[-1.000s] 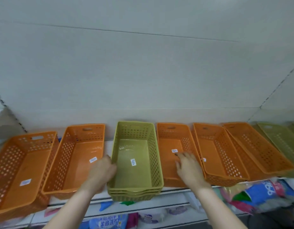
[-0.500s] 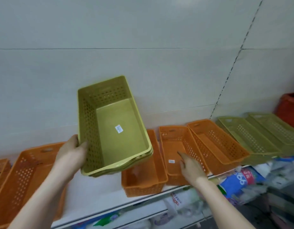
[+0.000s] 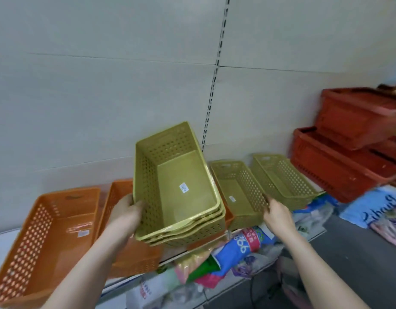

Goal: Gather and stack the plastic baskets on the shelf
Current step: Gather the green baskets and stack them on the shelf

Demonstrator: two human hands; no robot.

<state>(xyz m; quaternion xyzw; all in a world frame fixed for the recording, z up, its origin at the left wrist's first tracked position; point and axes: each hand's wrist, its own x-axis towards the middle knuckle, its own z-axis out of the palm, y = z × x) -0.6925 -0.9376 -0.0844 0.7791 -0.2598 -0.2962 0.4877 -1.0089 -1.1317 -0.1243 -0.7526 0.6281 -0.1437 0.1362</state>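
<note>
We see colourful packets (image 3: 244,244) below our right hand (image 3: 278,216) and red crates (image 3: 348,152) to its right.

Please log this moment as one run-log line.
left hand: holds green basket stack aloft | right hand: touching green basket on shelf

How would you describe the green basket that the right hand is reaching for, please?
Look along the shelf towards the red crates at the right. Two single green baskets sit before them; it is the nearer green basket, by the right hand, with a white sticker inside.
</note>
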